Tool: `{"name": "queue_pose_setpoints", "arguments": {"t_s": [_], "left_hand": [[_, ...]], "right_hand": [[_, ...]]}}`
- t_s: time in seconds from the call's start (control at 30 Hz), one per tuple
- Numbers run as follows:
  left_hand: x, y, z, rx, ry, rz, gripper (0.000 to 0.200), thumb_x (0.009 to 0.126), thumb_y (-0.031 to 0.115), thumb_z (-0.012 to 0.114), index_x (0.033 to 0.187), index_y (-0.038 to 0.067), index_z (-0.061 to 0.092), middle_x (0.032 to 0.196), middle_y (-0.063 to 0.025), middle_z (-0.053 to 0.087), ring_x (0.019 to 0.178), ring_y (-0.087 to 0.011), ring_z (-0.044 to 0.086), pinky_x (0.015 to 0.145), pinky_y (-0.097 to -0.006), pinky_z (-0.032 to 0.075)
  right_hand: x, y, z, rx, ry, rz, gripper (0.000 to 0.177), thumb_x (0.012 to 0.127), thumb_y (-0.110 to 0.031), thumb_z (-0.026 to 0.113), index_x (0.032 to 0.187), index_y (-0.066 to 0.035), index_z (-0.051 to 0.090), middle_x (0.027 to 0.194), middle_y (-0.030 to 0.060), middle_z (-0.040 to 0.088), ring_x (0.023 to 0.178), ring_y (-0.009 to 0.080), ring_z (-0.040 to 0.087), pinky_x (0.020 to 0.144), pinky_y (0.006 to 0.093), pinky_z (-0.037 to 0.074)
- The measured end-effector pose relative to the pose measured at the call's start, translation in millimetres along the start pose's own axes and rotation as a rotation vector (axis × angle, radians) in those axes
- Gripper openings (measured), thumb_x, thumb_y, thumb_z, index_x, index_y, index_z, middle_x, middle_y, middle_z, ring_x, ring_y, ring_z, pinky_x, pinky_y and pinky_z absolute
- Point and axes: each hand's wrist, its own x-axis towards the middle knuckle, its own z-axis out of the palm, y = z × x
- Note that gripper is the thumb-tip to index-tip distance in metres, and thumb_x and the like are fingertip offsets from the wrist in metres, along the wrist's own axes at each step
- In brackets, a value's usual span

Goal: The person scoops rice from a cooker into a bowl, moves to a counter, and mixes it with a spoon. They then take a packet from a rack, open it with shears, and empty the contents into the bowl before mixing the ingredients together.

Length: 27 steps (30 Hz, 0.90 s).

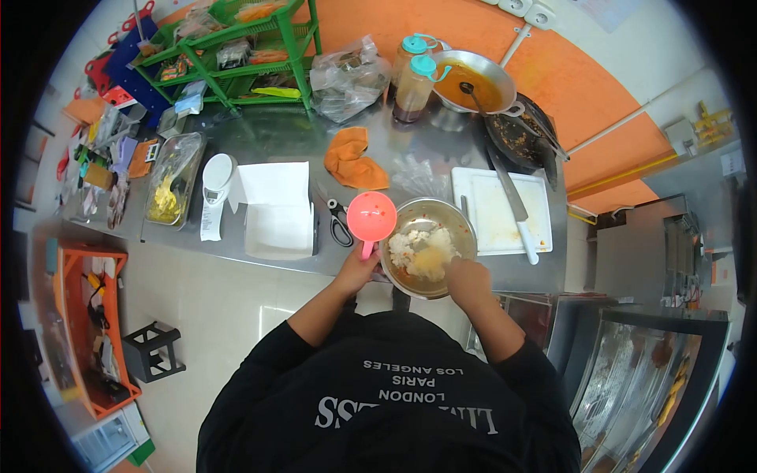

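My left hand (356,273) grips the short handle of a pink plastic measuring cup (372,211), close against the rim of a steel mixing bowl (463,220). A few reddish specks show inside the cup. White rice (426,246) with a yellowish patch and small orange bits lies in the bowl. At the bowl's right edge my right hand (469,282) is closed, its fingers turned down toward the rice; whatever they hold is hidden. Black-handled scissors (339,225) lie left of the cup.
An open white box (279,229) and a kitchen scale (214,193) stand left. To the right, a knife (512,197) crosses a white cutting board (493,232). Behind are an orange cloth (353,159), sauce bottles (414,91), a pan of orange sauce (493,87) and a dark wok (516,142).
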Motion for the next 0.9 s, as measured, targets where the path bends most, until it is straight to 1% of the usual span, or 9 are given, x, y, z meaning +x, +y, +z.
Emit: {"name": "queue_pose_setpoints", "arguments": {"t_s": [0.1,0.23,0.3,0.47,0.63,0.7,0.73,0.8,0.9], "left_hand": [[-2,1,1,0.003,0.001,-0.015,0.015,0.097,0.021,0.051,0.108,0.014,0.043,0.087,0.0015,0.051,0.068,-0.0086,0.057,0.046,-0.0199,0.038],[0,-2,-2,0.006,-0.019,0.031,0.016,0.097,0.021,0.05,0.109,0.014,0.042,0.089,0.0012,0.051,0.069,-0.0086,0.058,0.045,-0.02,0.038],[-3,-1,0,0.02,-0.004,0.015,0.016,0.097,0.021,0.05,0.11,0.014,0.042,0.09,0.001,0.052,0.07,-0.0085,0.058,0.046,-0.0201,0.038],[-5,1,1,0.064,0.006,0.006,0.019,0.097,0.021,0.049,0.113,0.014,0.042,0.092,0.0006,0.052,0.07,-0.0083,0.058,0.046,-0.0204,0.039],[1,-3,-3,0.032,-0.028,0.009,0.021,0.097,0.022,0.049,0.115,0.013,0.043,0.093,0.0003,0.053,0.07,-0.0084,0.059,0.046,-0.0195,0.039],[1,-6,-4,0.023,-0.023,0.011,0.022,0.097,0.022,0.05,0.115,0.013,0.043,0.092,0.0003,0.053,0.07,-0.0085,0.059,0.046,-0.0193,0.039],[2,-8,-4,0.011,-0.021,0.015,0.022,0.097,0.022,0.05,0.116,0.013,0.043,0.092,0.0003,0.053,0.07,-0.0085,0.059,0.045,-0.019,0.039],[1,-8,-3,0.002,-0.01,0.023,0.021,0.097,0.021,0.05,0.115,0.012,0.043,0.091,0.0003,0.053,0.069,-0.0086,0.058,0.045,-0.0193,0.039],[0,-11,-1,-0.014,0.01,0.019,0.02,0.097,0.021,0.049,0.114,0.012,0.043,0.089,0.0001,0.053,0.067,-0.0086,0.057,0.045,-0.02,0.039]], "right_hand": [[1,-8,15,0.026,0.098,-0.161,0.028,0.094,-0.03,0.05,0.086,-0.006,0.062,0.078,0.0141,0.068,0.074,0.0308,0.068,0.064,0.0427,0.053],[5,12,23,0.015,0.025,-0.138,0.028,0.092,-0.03,0.053,0.083,-0.005,0.063,0.078,0.014,0.068,0.074,0.03,0.068,0.065,0.042,0.053],[0,19,-17,-0.093,0.017,-0.052,0.024,0.09,-0.026,0.054,0.081,-0.006,0.063,0.079,0.0134,0.068,0.075,0.0294,0.068,0.065,0.0407,0.054],[18,38,-1,-0.173,0.07,0.113,0.015,0.088,-0.014,0.051,0.083,-0.006,0.063,0.08,0.0122,0.068,0.071,0.0289,0.069,0.06,0.0395,0.055],[25,-16,58,-0.052,0.222,-0.041,0.02,0.083,-0.011,0.051,0.1,-0.003,0.059,0.08,0.0116,0.067,0.07,0.0283,0.069,0.058,0.0397,0.054],[0,-36,57,-0.171,0.459,-0.3,0.02,0.082,-0.01,0.052,0.1,-0.003,0.06,0.079,0.0102,0.065,0.068,0.0274,0.068,0.056,0.0403,0.054],[-10,-37,51,-0.17,0.458,-0.299,0.02,0.082,-0.01,0.052,0.1,-0.003,0.06,0.079,0.0102,0.065,0.068,0.0274,0.068,0.056,0.0403,0.054],[-28,-36,26,-0.07,0.22,-0.286,0.028,0.084,-0.008,0.049,0.11,-0.002,0.056,0.076,0.0116,0.062,0.07,0.0285,0.065,0.061,0.0428,0.052],[-34,-32,-5,-0.001,0.034,-0.264,0.024,0.085,-0.01,0.048,0.104,-0.004,0.06,0.078,0.013,0.063,0.074,0.0296,0.066,0.066,0.0444,0.052]]}}
